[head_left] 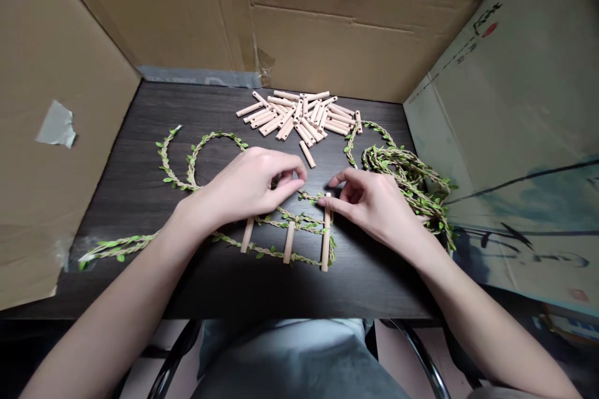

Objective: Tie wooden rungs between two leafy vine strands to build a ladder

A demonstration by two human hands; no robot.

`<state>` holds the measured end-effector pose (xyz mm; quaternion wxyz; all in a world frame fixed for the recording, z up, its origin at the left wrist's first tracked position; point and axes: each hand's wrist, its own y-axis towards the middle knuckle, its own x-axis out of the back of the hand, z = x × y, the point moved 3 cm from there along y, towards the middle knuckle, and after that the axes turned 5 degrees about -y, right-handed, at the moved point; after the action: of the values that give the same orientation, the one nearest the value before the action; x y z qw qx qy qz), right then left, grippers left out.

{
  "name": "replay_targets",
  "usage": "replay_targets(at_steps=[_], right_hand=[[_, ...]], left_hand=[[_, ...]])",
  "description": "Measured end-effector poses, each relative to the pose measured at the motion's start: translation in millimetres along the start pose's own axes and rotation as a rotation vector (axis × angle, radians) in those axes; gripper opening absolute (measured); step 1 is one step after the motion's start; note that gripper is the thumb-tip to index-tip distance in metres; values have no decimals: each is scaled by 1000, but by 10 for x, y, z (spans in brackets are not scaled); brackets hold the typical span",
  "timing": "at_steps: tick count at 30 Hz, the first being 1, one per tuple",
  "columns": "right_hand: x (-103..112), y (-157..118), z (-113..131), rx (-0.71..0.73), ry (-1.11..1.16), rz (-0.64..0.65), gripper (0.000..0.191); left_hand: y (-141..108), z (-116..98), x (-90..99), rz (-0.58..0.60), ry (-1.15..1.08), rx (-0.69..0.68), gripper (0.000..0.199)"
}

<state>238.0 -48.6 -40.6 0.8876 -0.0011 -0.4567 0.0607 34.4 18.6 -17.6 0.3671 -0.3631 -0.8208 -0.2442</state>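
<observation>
A small ladder of leafy twine (269, 252) with wooden rungs lies on the dark table. Its end rung, a pale wooden dowel (326, 243), stands at the right, and a shorter-looking dowel (289, 242) is in the middle. The left dowel (247, 237) is partly under my left hand (257, 184). Above the ladder, that hand's thumb and forefinger come together in a pinch; what lies between them is hidden. My right hand (369, 202) is beside the end rung, its thumb by the rung's top and leafy twine, its forefinger raised apart from the thumb.
Several drilled wooden dowels (285, 115) lie in a heap at the back; one single dowel (307, 154) is nearer. A tangled coil of leafy twine (407, 177) is at right. Taped twine ends (121, 246) lie at left. Cardboard walls (327, 37) enclose the table.
</observation>
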Motion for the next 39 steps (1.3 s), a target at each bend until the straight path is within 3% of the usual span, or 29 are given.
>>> replay_targets(at_steps=[3, 9, 17, 27, 39], right_hand=[[4, -11, 24, 72, -22, -39, 24], [-77, -50, 65, 206, -133, -141, 18], [-246, -22, -15, 239, -140, -86, 16], [-252, -13, -7, 242, -113, -43, 17], [-255, -27, 42, 274, -131, -56, 21]], left_hand=[[7, 66, 4, -57, 61, 12, 13], [-6, 137, -159, 120, 74, -45, 22], [9, 149, -223, 164, 46, -37, 14], [-4, 161, -201, 195, 60, 26, 21], [5, 229, -197, 227, -15, 6, 24]])
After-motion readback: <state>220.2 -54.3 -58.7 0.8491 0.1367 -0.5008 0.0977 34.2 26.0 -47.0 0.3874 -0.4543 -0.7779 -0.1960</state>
